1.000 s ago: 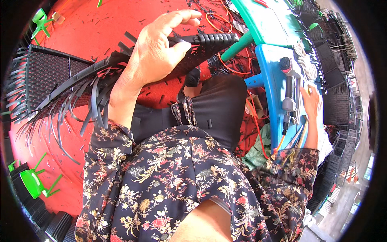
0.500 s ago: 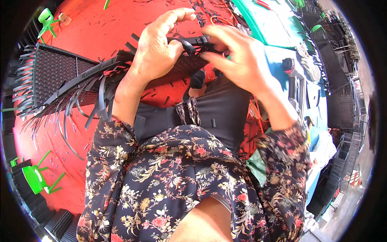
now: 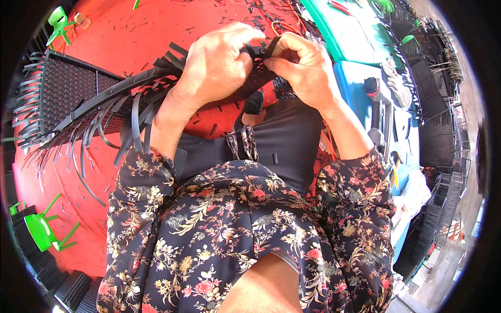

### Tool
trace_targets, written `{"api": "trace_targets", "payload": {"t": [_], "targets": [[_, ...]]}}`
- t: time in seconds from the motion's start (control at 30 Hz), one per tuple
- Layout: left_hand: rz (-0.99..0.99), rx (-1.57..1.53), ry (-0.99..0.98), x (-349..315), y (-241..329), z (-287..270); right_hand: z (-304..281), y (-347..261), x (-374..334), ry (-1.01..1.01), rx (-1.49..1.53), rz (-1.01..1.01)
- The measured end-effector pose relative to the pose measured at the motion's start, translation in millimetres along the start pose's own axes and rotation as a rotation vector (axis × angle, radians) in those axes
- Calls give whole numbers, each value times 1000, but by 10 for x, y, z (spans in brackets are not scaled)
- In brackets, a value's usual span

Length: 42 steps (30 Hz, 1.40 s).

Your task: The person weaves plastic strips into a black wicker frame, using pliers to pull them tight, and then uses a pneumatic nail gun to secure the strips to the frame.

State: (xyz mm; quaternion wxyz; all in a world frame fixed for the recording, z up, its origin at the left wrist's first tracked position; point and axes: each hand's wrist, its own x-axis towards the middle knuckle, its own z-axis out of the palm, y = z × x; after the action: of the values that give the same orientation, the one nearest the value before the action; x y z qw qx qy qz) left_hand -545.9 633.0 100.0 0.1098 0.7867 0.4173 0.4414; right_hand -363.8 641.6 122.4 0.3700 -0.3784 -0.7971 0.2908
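A black woven panel (image 3: 241, 93) lies above my lap, a fringe of loose flat strips (image 3: 138, 117) trailing from its left edge. My left hand (image 3: 216, 65) is closed on the panel's rim, its thumb and forefinger near a looped black strip. Facing it, my right hand (image 3: 308, 70) pinches the black strip (image 3: 272, 47) between thumb and fingers, where it stands up from the rim. The fingertips of both hands are a short way apart. Part of the panel is hidden behind my left hand and wrist.
Another woven black section (image 3: 78, 81) with strip ends stands at the left. Strip scraps litter the red floor covering (image 3: 86, 208). Green chairs (image 3: 39, 231) stand at the left. On the right, a blue surface (image 3: 347, 75) holds a power tool (image 3: 374, 112) and pale gloves (image 3: 399, 86).
My right hand, blurred and with fingers apart before, has closed in a pinch on the strip. My left hand has moved right and slightly down, its fingers more curled.
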Motion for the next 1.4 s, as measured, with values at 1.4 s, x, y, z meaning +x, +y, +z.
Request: {"api": "trace_targets", "payload": {"t": [1.4], "targets": [[2, 278, -204, 3, 85, 39, 70, -111, -6, 269, 569, 128]]}}
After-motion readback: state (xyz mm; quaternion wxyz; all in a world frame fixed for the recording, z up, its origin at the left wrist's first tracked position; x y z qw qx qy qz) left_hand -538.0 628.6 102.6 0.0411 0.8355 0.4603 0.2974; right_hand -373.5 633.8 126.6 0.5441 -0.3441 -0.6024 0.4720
